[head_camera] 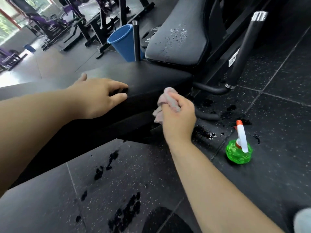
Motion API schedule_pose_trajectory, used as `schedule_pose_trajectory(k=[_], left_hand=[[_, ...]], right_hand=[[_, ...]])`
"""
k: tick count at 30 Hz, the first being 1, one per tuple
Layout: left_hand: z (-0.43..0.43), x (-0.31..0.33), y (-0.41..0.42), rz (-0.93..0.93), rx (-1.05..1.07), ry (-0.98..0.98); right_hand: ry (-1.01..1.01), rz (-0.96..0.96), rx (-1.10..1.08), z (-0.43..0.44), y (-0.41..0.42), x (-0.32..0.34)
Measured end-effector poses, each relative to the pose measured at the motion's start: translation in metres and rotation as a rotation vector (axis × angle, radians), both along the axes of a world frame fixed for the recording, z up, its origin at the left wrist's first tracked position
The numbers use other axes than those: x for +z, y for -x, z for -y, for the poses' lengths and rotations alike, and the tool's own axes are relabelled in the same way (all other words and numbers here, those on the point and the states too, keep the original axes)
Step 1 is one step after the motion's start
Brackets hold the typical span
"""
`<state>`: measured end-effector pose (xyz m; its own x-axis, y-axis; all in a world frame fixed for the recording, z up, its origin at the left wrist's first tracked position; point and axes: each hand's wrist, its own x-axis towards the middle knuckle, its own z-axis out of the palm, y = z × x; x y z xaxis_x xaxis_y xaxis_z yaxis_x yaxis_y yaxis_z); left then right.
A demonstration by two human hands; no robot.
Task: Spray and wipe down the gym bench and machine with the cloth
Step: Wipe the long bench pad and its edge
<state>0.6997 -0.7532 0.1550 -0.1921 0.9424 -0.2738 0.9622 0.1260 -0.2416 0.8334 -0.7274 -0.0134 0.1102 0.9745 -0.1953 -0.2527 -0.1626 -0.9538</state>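
Observation:
A black padded bench (151, 78) runs across the middle of the view. My left hand (102, 96) rests flat on its top near the side edge, fingers straight. My right hand (178, 118) grips a bunched pale pink cloth (165, 100) and holds it against the bench's side face below the edge. Beyond the bench, a black seat pad (176, 42) of the machine carries spray droplets. A green spray bottle (239, 152) with a white and orange trigger head stands on the floor to the right of my right hand.
A blue bucket (121, 42) stands behind the bench beside an upright black post (136, 41). Black machine bars (242, 51) slant at the right. Wet patches (124, 214) dot the speckled black floor tiles. More gym equipment (50, 24) stands at the far left.

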Motion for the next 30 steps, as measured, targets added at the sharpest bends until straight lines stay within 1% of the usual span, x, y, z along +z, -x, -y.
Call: schedule_pose_trajectory(k=[2,4,5,6,8,11,13,14,15,17,18,19,21,23,26,28,30], left_hand=[[0.01,0.003,0.008,0.063,0.021,0.005],[0.012,0.0,0.011,0.101,-0.002,-0.007],[0.009,-0.002,0.011,0.113,-0.007,-0.006],[0.008,-0.003,0.011,0.122,0.006,-0.001],[0.005,-0.004,0.012,0.134,0.031,0.012],[0.005,-0.002,0.013,0.135,0.028,0.022],[0.006,-0.002,0.01,0.126,0.016,0.024],[0.007,-0.001,0.008,0.126,0.018,0.026],[0.008,-0.002,0.007,0.129,0.025,0.029],[0.008,-0.002,0.009,0.135,0.032,0.033],[0.008,-0.002,0.009,0.136,0.038,0.032],[0.008,-0.002,0.01,0.138,0.045,0.032],[0.007,-0.001,0.01,0.158,0.064,0.024],[0.006,0.0,0.009,0.205,0.09,0.017],[0.006,0.001,0.008,0.264,0.129,-0.001],[0.006,0.002,0.006,0.281,0.14,-0.016],[0.005,0.003,0.005,0.31,0.166,-0.037]], right_hand=[[0.123,-0.012,-0.115,-0.026,-0.009,-0.014],[0.136,0.024,-0.113,-0.026,0.008,-0.021],[0.133,0.042,-0.091,-0.018,0.018,-0.014],[0.14,0.012,-0.077,-0.006,0.025,0.0],[0.119,-0.063,-0.002,0.021,0.032,0.022],[-0.024,-0.046,0.145,0.059,0.034,0.034],[-0.131,-0.079,0.193,0.056,0.019,0.031],[-0.147,-0.101,0.183,0.047,0.01,0.027],[-0.115,-0.122,0.123,0.032,0.001,0.02],[0.029,-0.161,-0.032,-0.004,-0.012,0.006],[0.083,-0.176,-0.067,-0.015,-0.013,0.005],[0.092,-0.154,-0.077,-0.02,-0.011,0.005],[0.073,-0.041,-0.056,-0.018,0.002,0.006],[0.071,-0.013,-0.019,-0.003,0.007,0.016],[-0.014,-0.03,0.102,0.035,0.025,0.028],[-0.159,-0.027,0.196,0.057,0.029,0.034],[-0.278,0.008,0.259,0.056,0.024,0.023]])
